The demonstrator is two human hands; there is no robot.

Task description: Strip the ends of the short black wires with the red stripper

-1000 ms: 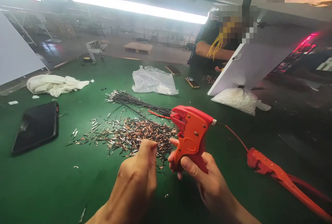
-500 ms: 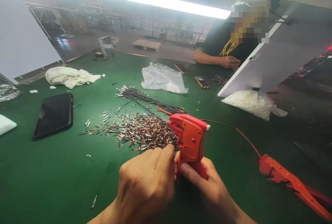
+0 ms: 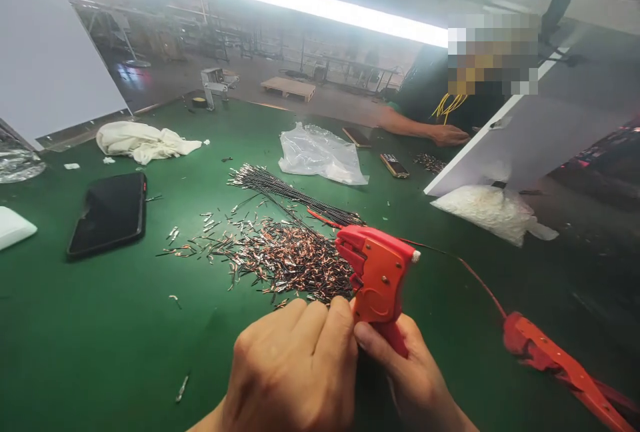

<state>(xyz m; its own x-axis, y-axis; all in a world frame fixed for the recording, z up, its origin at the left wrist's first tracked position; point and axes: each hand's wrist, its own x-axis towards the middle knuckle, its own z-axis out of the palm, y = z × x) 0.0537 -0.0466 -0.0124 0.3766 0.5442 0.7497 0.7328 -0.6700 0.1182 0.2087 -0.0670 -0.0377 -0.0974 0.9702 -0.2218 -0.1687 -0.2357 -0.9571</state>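
My right hand [image 3: 417, 369] is wrapped round the handle of a red and orange hand tool [image 3: 383, 275], which stands upright with its jaws to the left. Close against the tool's lower left side, my left hand [image 3: 295, 365] is closed, back of the hand up; its fingertips and anything in them are hidden. Beyond my hands lies a pile of short black and copper wire pieces [image 3: 295, 255]. Behind that pile rests a bundle of long black wires [image 3: 300, 195] with silvery ends at the left. A thin red strip [image 3: 323, 217] shows left of the tool's head.
On the green table [image 3: 125, 325] are a black phone [image 3: 110, 215], a white cloth [image 3: 145, 142], a clear plastic bag [image 3: 323, 155] and a bag of white pieces [image 3: 490, 209]. A second red tool [image 3: 565, 359] lies right. A person's hand [image 3: 450, 134] is beyond, near a white panel [image 3: 530, 112].
The view has shifted slightly, so the table things sit a little farther right. My left hand's knuckles have turned and sit closer under the tool. My right hand still grips it.
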